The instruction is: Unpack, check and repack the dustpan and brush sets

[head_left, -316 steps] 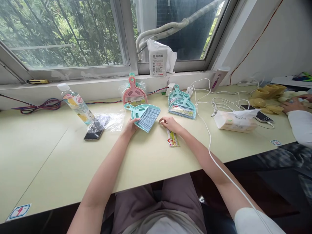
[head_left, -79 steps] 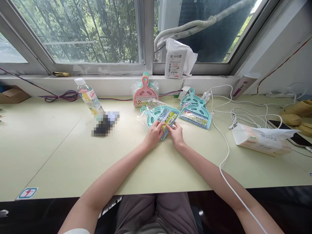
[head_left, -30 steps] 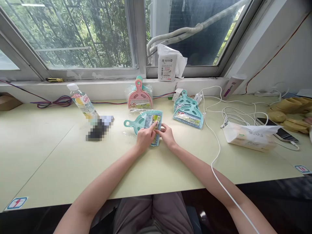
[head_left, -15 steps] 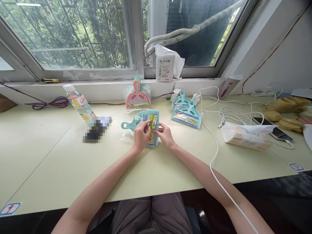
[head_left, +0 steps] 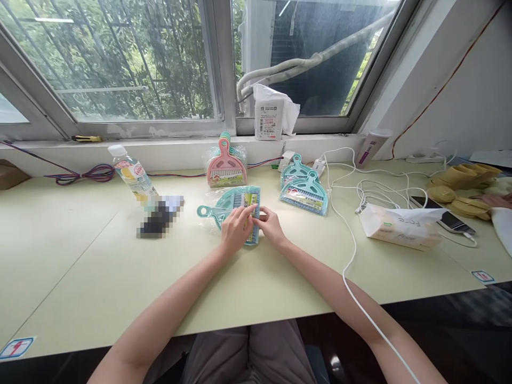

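left hand (head_left: 236,229): unclenched atop label (head_left: 250,200) | right hand (head_left: 272,225): pinching edge of teal dustpan set (head_left: 229,200)

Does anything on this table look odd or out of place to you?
No spill shows. The oddest thing is a blocky, pixelated dark patch beside the clear plastic bottle with a white cap, hiding what's there. Also, a long white cable passes in front of the person's right arm, perhaps awkwardly.
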The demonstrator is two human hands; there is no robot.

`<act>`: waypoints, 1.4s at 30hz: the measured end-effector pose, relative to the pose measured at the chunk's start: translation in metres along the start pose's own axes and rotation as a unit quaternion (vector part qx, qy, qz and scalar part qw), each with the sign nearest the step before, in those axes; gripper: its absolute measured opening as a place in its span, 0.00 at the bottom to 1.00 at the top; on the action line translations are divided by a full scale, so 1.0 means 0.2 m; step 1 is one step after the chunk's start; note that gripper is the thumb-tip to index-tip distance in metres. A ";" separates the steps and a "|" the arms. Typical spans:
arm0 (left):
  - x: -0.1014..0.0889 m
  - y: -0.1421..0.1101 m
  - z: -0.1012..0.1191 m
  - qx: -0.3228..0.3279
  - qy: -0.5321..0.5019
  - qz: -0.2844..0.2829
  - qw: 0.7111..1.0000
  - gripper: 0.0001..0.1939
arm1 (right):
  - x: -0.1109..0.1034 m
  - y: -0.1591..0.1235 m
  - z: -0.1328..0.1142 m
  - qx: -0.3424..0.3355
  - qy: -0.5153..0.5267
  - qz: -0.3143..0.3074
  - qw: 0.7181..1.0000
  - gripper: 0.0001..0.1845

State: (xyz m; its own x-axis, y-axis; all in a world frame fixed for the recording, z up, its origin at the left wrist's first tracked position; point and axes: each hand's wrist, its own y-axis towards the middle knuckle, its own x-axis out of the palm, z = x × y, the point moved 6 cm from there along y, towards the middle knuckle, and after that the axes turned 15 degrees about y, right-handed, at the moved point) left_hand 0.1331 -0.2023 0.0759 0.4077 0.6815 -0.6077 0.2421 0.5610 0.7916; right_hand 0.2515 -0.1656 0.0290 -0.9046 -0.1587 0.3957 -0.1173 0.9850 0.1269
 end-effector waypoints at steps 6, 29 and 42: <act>0.01 -0.01 -0.07 -0.072 -0.013 0.032 0.997 0.19 | -0.09 0.03 0.00 0.002 0.079 0.097 0.992 0.28; 0.34 -0.12 -0.07 -0.353 -0.555 -0.276 0.701 0.27 | -0.13 -0.04 -0.01 -0.047 0.193 0.185 0.963 0.17; 0.31 -0.08 -0.11 -0.340 -0.538 -0.219 0.740 0.31 | -0.14 0.01 -0.04 -0.032 0.176 0.134 0.975 0.17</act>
State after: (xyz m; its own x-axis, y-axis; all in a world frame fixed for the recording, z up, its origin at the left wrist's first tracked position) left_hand 0.1351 -0.1582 0.0245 0.9744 -0.1991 -0.1047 0.2093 0.9730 0.0970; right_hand 0.2793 -0.1603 0.0255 -0.7020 0.0782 0.7079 0.1395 0.9898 0.0289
